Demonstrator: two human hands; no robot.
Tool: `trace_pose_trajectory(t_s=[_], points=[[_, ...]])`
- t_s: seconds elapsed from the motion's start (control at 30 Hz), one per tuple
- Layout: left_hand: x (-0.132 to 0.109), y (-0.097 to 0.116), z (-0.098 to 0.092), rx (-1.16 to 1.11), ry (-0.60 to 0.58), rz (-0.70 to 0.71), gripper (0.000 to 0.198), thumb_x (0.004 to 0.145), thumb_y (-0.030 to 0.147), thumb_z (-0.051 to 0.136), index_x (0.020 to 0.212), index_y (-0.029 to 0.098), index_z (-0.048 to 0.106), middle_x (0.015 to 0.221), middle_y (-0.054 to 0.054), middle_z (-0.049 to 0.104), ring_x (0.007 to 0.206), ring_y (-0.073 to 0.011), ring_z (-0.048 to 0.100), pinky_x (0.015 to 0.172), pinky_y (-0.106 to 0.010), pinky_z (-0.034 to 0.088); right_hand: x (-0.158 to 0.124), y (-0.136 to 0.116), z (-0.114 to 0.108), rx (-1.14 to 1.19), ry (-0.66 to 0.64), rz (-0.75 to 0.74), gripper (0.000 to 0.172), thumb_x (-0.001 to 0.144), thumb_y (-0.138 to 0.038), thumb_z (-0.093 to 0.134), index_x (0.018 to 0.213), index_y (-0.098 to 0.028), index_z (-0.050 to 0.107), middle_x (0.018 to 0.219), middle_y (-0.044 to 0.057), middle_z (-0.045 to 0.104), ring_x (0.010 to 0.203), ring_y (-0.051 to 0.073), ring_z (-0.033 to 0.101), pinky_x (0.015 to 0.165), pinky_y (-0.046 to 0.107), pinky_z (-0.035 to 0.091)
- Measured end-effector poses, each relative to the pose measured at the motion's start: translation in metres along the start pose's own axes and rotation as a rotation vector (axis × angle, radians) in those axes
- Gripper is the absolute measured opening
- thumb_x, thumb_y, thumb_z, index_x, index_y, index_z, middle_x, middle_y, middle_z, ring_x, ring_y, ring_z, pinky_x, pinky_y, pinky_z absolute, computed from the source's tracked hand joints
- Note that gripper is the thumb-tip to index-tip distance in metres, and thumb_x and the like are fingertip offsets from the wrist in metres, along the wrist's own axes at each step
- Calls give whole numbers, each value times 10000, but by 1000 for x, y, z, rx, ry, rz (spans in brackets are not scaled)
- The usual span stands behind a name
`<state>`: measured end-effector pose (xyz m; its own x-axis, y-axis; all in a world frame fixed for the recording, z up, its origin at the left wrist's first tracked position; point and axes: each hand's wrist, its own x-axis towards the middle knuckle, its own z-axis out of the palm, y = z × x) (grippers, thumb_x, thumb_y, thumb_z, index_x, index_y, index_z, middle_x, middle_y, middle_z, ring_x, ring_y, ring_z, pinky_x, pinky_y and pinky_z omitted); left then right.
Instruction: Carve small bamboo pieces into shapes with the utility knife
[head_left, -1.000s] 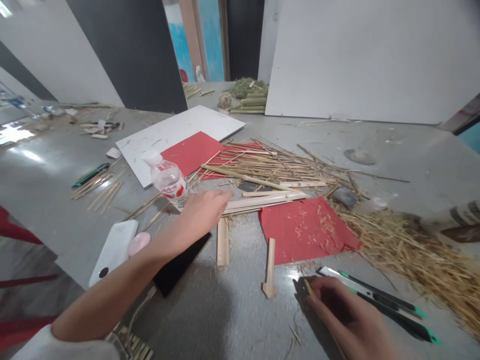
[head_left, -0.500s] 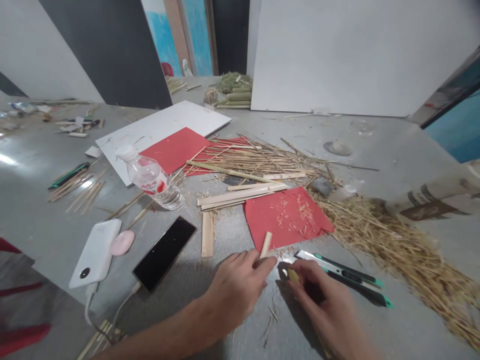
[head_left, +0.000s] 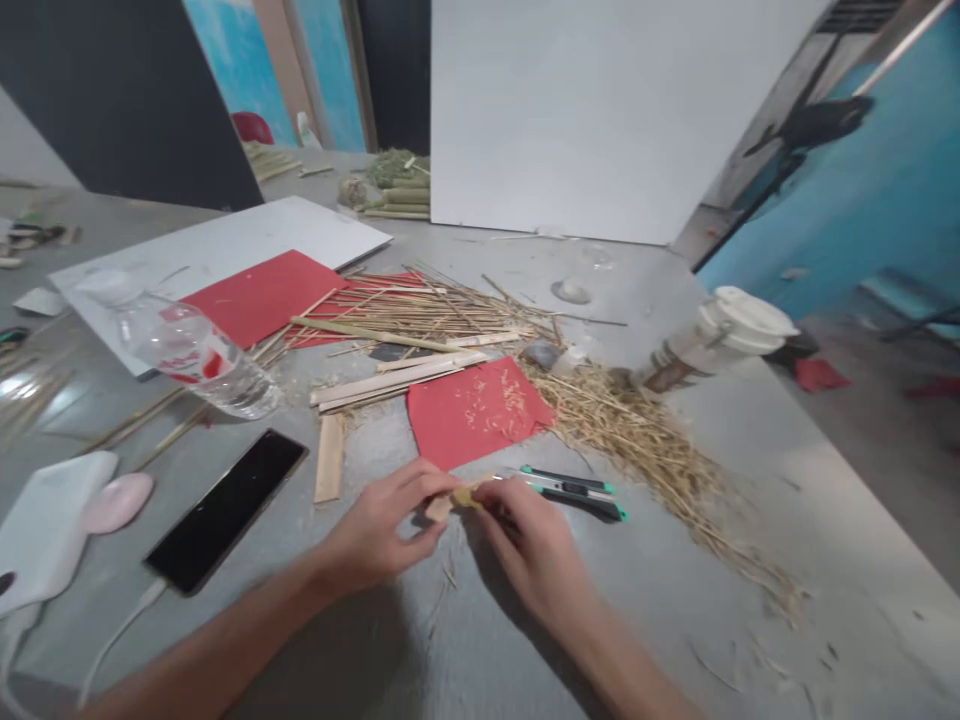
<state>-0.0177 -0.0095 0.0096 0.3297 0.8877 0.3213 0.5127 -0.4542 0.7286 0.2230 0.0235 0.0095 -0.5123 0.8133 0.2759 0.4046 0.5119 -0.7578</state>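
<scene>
Fingers curl over most of a short wood piece [head_left: 439, 510] and a yellowish piece [head_left: 464, 496] at a gray worktable [head_left: 480, 640], leaving their full shapes hidden and the line where they meet hard to make out. The palm of the right hand [head_left: 536, 535] is in shadow, and its fingers cover the near tip of a pair of green-and-black utility knives [head_left: 574, 490]. A white device [head_left: 56, 525] with a cable is cut off at the left edge of the view.

The wood piece sits between the two hands, pinched by thumb and fingers of the left hand [head_left: 386, 525]; the right, in a narrow pinch, grips the yellowish piece against or just beside it. Both are just on the near side of a red sheet [head_left: 435, 430] strewn with pale shavings [head_left: 499, 398].

At left, a clear plastic bottle [head_left: 202, 355] with a red-and-white label appears to hold clear liquid, its level indistinct. At right, beyond a heap of straw [head_left: 645, 430], stands a white-lidded jar [head_left: 720, 335]; whether its brown patch is contents or label cannot be told.
</scene>
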Motion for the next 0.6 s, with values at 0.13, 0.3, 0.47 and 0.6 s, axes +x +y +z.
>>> trace_pose_trajectory(t_s=[0.13, 0.3, 0.47, 0.6], points=[[1, -1, -7, 36, 36, -68, 248, 978, 190, 661, 1202, 266, 734, 1109, -67, 778, 1017, -224, 758, 912, -351, 621, 2, -1, 2, 59, 37, -94, 140, 1090, -179, 592, 1095, -244, 717, 985, 63, 768, 924, 224, 707, 798, 332, 544], [3, -3, -13, 18, 62, -79, 30, 961, 270, 751, 986, 281, 765, 1022, -40, 770, 931, -214, 747, 856, -334, 612, 2, -8, 11, 121, 38, -137, 158, 1089, -154, 616, 1130, -239, 742, 1110, 66, 781, 1000, 196, 718, 854, 308, 554], [4, -3, -15, -61, 36, -104, 128, 978, 331, 765, 866, 273, 740, 951, -27, 753, 862, -206, 725, 795, -322, 592, 7, -12, 4, 38, 63, -144, 76, 1073, -223, 677, 1076, -242, 750, 1073, 54, 791, 1019, 212, 725, 922, 355, 542], [4, -3, -18, -88, -52, -134, 198, 994, 272, 702, 798, 246, 701, 908, -21, 728, 832, -196, 716, 775, -314, 565, 36, 14, -56, -426, 141, 124, 236, 1129, -225, 513, 1117, -204, 748, 1142, 104, 782, 1071, 229, 710, 949, 346, 502]])
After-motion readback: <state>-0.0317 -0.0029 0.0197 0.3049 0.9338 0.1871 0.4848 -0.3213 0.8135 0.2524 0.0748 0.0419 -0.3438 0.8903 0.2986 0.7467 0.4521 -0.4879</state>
